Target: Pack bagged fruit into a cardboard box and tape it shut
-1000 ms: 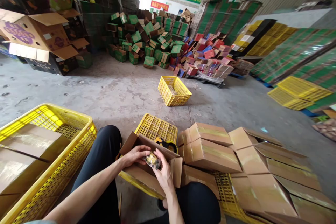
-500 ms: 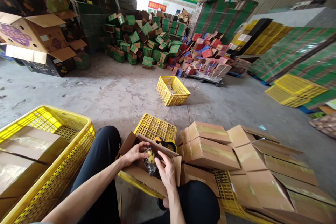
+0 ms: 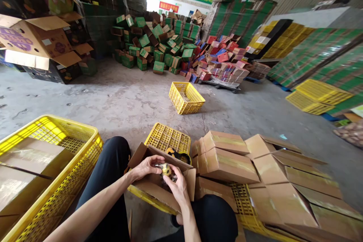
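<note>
In front of my knees, an open cardboard box (image 3: pixel 154 189) rests on an upturned yellow crate (image 3: pixel 167 136). Both my hands are over its opening, gripping a small yellow, dark-spotted round item in clear plastic (image 3: pixel 166 169); its exact kind is unclear. My left hand (image 3: pixel 148 167) pinches the plastic from the left. My right hand (image 3: pixel 177 187) curls around the item's right side, thumb against it. Darker plastic-covered contents show beneath, partly hidden by my fingers. Just behind the box lies a black and yellow tool (image 3: pixel 181 155), partly covered by the box's edge.
Taped cardboard boxes (image 3: pixel 227 159) are stacked at my right, some on a yellow crate (image 3: pixel 252 219). A large yellow crate (image 3: pixel 87 159) holding a carton (image 3: pixel 31 159) stands at my left. Ahead on the floor is another yellow crate (image 3: pixel 187 102), before piled green boxes (image 3: pixel 159 66).
The yellow item has shifted slightly up and right and turned between my hands. My right fingers have closed in around it, and my left hand has moved a little rightward.
</note>
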The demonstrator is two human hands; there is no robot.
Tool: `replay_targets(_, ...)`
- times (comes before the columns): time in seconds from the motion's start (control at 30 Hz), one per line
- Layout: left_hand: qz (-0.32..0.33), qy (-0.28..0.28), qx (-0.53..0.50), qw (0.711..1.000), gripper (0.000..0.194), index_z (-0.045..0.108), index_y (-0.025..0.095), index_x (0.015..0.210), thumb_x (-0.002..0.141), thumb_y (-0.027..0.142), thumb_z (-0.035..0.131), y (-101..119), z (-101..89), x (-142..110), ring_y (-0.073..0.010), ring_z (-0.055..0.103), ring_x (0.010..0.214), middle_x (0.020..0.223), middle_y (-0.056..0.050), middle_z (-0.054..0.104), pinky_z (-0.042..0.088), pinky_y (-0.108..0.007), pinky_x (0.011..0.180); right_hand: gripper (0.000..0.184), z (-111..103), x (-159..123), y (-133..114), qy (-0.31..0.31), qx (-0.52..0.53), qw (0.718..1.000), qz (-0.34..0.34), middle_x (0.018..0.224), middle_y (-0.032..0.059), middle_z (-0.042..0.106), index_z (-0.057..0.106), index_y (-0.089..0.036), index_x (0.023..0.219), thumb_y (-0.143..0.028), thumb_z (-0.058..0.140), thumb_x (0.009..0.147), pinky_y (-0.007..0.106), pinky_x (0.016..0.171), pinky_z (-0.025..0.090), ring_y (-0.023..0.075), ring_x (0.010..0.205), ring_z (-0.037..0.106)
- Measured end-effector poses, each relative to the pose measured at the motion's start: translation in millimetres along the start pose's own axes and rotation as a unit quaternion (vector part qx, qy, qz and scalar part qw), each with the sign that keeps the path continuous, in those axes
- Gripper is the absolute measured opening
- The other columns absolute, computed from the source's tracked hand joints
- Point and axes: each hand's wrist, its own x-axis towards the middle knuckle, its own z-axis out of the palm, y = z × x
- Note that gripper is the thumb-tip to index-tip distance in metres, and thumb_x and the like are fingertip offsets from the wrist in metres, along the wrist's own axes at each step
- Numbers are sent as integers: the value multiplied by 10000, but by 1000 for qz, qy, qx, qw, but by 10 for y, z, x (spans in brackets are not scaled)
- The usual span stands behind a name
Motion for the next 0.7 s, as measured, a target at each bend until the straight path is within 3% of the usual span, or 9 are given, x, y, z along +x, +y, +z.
replay_targets(0.43, -31, -18, -1, 999, 676, 730, 227, 1299, 675, 267, 987, -22, -32, -13, -271, 693, 1148, 1297, -118, 737, 485, -413, 1062, 402, 5, 36, 140, 61, 42, 997, 3, 1153, 77, 770, 684, -254, 1141, -379, 787, 774, 450, 990, 604, 292, 1077, 738)
replay_targets(0.53, -45, 1, -4, 999, 667, 734, 232, 1299, 684, 307, 978, -67, -49, -7, -273, 701, 1139, 1350, -119, 706, 511, -402, 1027, 374, 11, 33, 135, 60, 57, 997, -11, 1142, 78, 765, 668, -248, 1139, -368, 768, 799, 443, 1008, 602, 282, 1079, 739)
replay_targets(0.7, -83, 63, -5, 995, 692, 686, 222, 1366, 786, 528, 907, -83, -74, 0, -270, 724, 1100, 1434, -157, 640, 573, -400, 958, 342, -15, 17, 126, 65, -27, 996, -44, 1208, 92, 751, 675, -255, 1162, -313, 728, 829, 497, 1055, 565, 309, 1149, 704)
